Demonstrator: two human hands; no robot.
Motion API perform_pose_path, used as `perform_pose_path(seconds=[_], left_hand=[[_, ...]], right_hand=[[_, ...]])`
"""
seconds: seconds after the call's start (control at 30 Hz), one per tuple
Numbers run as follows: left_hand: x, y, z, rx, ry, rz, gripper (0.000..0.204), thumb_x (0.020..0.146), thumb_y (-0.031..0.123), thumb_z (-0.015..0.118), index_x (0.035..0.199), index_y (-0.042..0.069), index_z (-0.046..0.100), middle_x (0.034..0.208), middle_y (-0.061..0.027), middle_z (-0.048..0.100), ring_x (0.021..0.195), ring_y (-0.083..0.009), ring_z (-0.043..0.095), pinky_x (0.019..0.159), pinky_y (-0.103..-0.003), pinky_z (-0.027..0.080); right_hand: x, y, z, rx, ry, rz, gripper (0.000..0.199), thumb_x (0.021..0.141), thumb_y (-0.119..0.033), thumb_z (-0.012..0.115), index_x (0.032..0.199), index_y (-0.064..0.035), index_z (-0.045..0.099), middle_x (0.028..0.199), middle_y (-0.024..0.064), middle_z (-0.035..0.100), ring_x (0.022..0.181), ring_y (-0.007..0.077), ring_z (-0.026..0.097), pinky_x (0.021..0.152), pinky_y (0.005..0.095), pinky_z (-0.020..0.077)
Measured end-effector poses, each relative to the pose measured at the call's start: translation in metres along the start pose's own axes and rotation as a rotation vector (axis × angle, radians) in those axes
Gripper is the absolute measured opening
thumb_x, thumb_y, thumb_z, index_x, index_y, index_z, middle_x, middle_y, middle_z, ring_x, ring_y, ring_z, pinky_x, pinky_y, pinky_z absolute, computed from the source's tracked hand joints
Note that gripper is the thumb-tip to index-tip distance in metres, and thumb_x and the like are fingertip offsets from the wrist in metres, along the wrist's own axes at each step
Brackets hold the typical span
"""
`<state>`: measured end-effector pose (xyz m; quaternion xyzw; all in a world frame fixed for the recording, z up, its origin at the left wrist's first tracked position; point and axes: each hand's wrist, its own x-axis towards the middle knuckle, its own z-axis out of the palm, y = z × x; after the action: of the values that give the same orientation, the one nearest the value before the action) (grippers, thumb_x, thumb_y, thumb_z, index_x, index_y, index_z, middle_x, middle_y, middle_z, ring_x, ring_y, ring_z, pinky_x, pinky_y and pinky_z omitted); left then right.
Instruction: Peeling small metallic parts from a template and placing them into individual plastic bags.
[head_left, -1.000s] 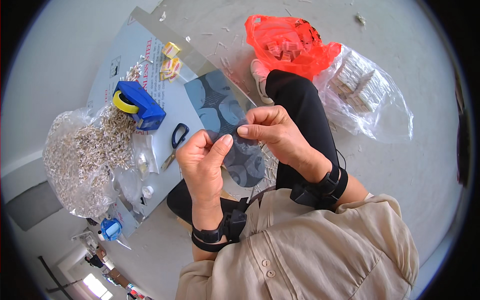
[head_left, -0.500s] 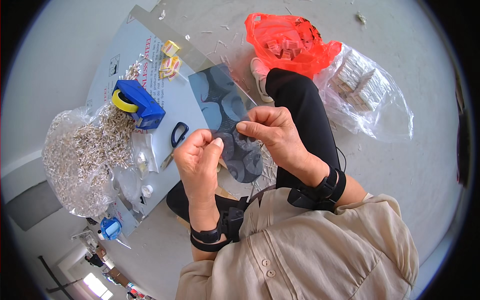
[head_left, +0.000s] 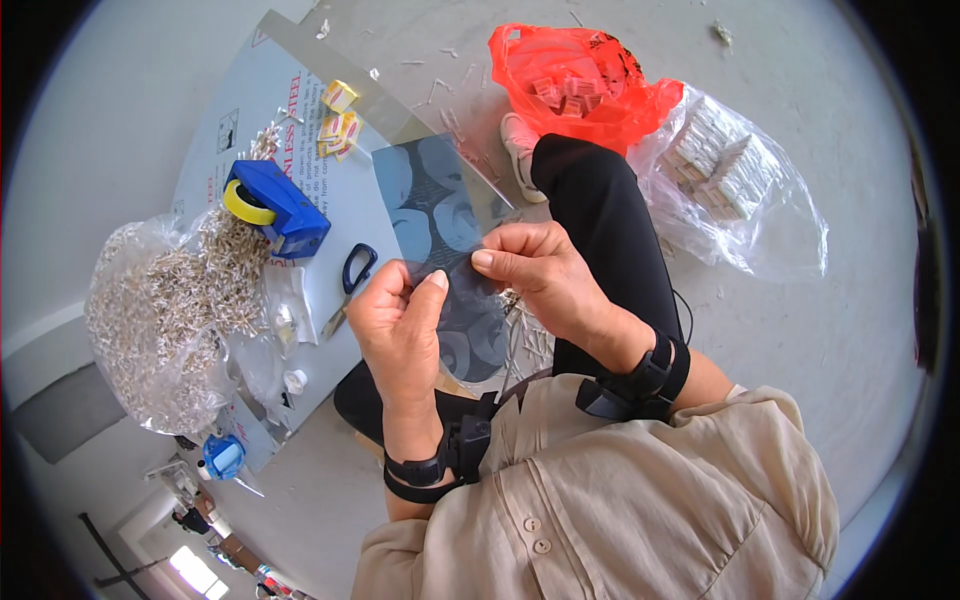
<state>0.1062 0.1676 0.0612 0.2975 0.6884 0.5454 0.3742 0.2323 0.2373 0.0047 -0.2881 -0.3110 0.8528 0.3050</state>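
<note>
A dark, see-through film sheet (head_left: pixel 435 205), printed with paler rounded shapes like a medical scan film, hangs between my hands over the edge of the work table. My left hand (head_left: pixel 392 325) pinches it at the left side, thumb against bent fingers. At its right side, my right hand (head_left: pixel 545 272) holds it in the same kind of pinch. The two sets of fingertips are close together but apart, and some of the sheet lies behind them. Just left of my left hand rest scissors (head_left: pixel 359 268) with dark blue handles.
On the table (head_left: pixel 245 105) stand a blue tape dispenser (head_left: pixel 290 205), several small yellow boxes (head_left: pixel 340 97) and a clear bag of short white sticks (head_left: pixel 165 320). A red plastic bag (head_left: pixel 645 110) and a clear bag (head_left: pixel 785 225) of white bundles lie on the floor beyond my leg.
The film sheet has turned slightly, its lower part swinging left and down. My right hand has come a little left and down with it; my left hand has barely moved.
</note>
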Motion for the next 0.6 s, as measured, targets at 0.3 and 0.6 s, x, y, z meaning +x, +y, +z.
perform_pose_path(seconds=[0.3,0.6], left_hand=[[-0.0018,0.0002,0.0042,0.034,0.0,0.013,0.014,0.081,-0.001,0.062,0.07,-0.001,0.054,0.062,0.0068,0.048,0.055,0.0008,0.037,0.049,-0.017,0.028],[-0.0051,0.0003,0.0074,0.005,0.085,0.012,0.009,0.081,0.001,0.065,0.077,-0.003,0.058,0.066,0.0053,0.051,0.057,-0.0001,0.04,0.051,-0.016,0.03]], right_hand=[[0.0029,0.0056,-0.005,0.024,-0.05,-0.003,0.015,0.085,-0.011,0.066,0.076,-0.0009,0.063,0.065,-0.0033,0.055,0.062,0.0041,0.046,0.056,0.0205,0.0366],[0.0049,0.0078,-0.0007,0.055,0.092,-0.022,0.018,0.09,-0.012,0.061,0.077,-0.0007,0.064,0.065,-0.0031,0.055,0.06,0.0043,0.043,0.055,0.0214,0.0353]])
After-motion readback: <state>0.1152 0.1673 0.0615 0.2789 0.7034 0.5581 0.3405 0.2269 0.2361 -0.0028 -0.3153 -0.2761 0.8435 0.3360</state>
